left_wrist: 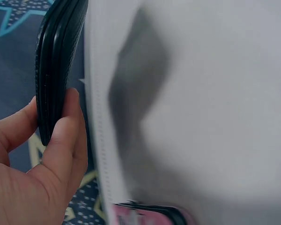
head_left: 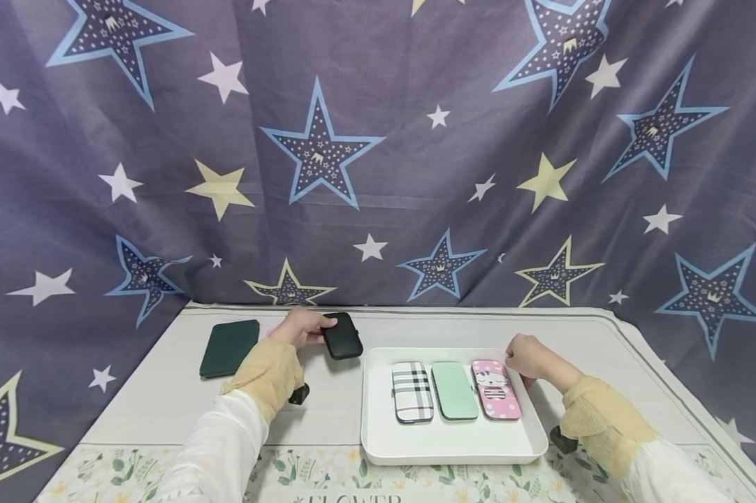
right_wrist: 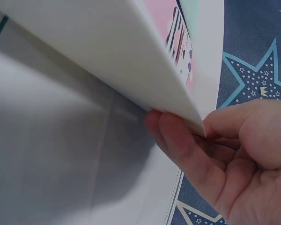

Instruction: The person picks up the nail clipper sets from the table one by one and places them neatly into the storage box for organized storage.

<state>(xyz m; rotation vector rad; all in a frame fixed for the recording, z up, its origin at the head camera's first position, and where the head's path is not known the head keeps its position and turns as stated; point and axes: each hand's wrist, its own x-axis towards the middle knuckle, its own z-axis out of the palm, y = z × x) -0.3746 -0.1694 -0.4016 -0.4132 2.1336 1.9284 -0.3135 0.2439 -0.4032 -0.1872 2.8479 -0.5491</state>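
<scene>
My left hand (head_left: 299,326) pinches a small flat black case (head_left: 342,337) between thumb and fingers, lifted over the back of the table. In the left wrist view the black case (left_wrist: 56,61) stands on edge, showing its layered side. The right hand (head_left: 534,358) grips the right wall of a white tray (head_left: 453,447), its fingers curled at the rim in the right wrist view. Inside the tray lie a plaid case (head_left: 412,392), a mint green case (head_left: 455,391) and a pink cat-patterned case (head_left: 496,391), side by side.
A dark green flat case (head_left: 230,348) lies on the table's left side. Beside it a pink case (left_wrist: 147,215) is mostly hidden behind my left hand in the head view. A star-patterned curtain (head_left: 378,223) hangs behind the table.
</scene>
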